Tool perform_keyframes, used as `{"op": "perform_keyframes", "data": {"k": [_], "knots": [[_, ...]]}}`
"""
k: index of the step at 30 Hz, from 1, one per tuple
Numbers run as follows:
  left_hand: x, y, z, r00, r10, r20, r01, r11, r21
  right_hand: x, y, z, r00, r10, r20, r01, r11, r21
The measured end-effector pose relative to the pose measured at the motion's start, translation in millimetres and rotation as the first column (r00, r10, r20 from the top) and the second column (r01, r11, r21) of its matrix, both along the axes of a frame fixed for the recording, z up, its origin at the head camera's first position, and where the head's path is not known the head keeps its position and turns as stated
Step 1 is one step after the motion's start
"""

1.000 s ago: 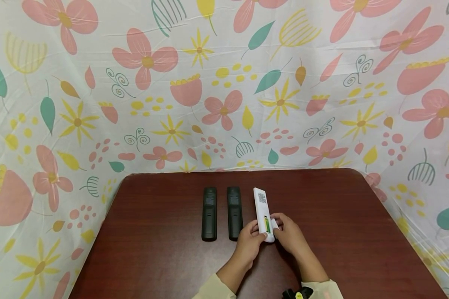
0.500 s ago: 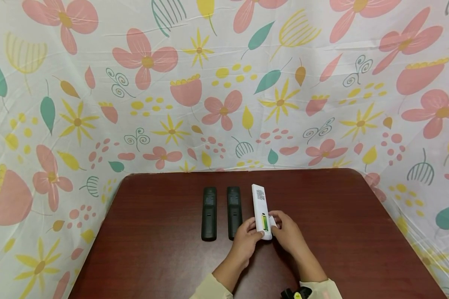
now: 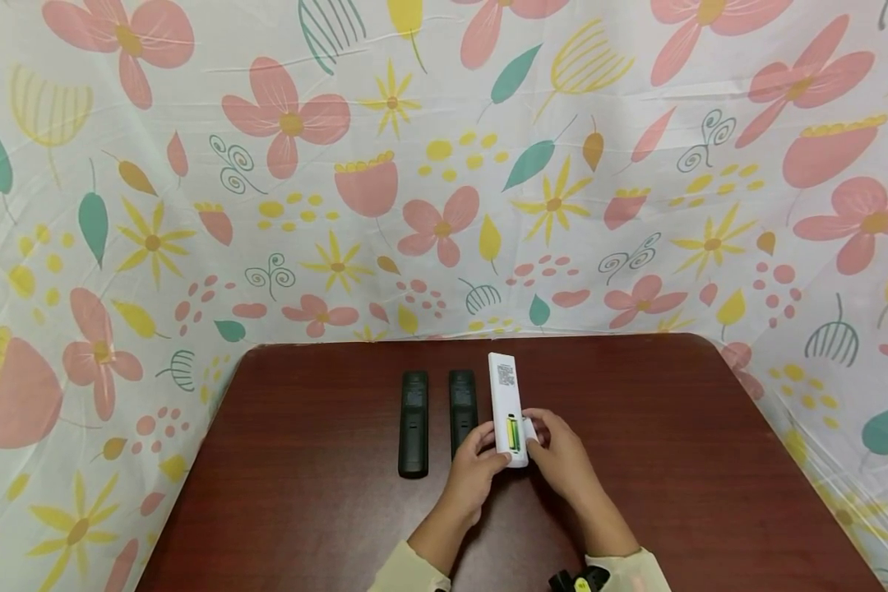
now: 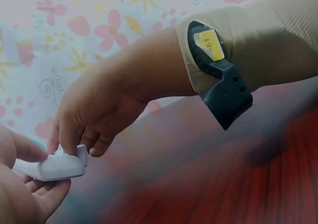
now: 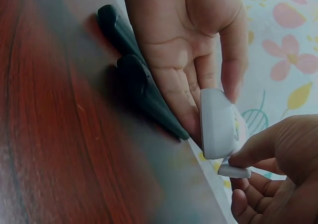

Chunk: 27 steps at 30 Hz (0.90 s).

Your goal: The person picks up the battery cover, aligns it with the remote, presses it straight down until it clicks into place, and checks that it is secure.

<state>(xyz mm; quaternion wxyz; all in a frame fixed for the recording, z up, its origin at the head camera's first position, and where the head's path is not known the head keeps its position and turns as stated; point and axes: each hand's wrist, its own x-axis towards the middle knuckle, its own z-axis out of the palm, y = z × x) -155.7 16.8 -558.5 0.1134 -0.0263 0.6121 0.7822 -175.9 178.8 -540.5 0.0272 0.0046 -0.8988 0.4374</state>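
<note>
A white remote control [image 3: 503, 399] is held back side up in my left hand [image 3: 472, 475], thumb on its near end and fingers along the left side. Its battery compartment is uncovered, and a green-and-yellow battery [image 3: 514, 433] shows inside; whether a second lies there I cannot tell. At the remote's right edge my right hand [image 3: 562, 460] pinches a small white battery cover [image 5: 234, 172], best seen in the right wrist view. Whether cover and remote touch is unclear. Close to my left fingers lies a dark remote [image 3: 462, 399], partly hidden by that hand.
A second dark remote [image 3: 413, 423] lies face down further left, parallel to the first. All this is at a brown wooden table [image 3: 318, 493]. Behind it hangs a white cloth [image 3: 444, 107] printed with flowers. A dark wrist mount [image 4: 226, 92] sits on the right sleeve.
Both hands have shifted slightly left and away from me, carrying the white remote and its cover. The remote stands a little straighter. The dark remotes have not moved.
</note>
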Motion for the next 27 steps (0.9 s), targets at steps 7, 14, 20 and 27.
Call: {"op": "perform_keyframes", "data": {"k": [7,14,20,27], "knots": [[-2.9,-6.5,-1.3,1.000,0.006,0.005,-0.006,0.998,0.064,-1.6,-9,4.6,1.000,0.006,-0.004,-0.007,1.000,-0.030],[-5.5,-14.2,0.1,1.000,-0.003,0.012,0.002,0.997,0.076,-3.9,-17,6.7,1.000,0.014,-0.006,-0.015,0.999,-0.042],[-7.6,-19.2,4.8,1.000,0.008,-0.001,-0.008,0.992,0.125,-4.8,-24,8.3,0.999,0.019,-0.034,-0.021,0.998,-0.061],[-10.7,-25.9,9.0,1.000,0.015,-0.010,-0.014,0.990,0.143,-5.2,-32,9.1,0.993,0.027,-0.113,-0.038,0.995,-0.096]]}}
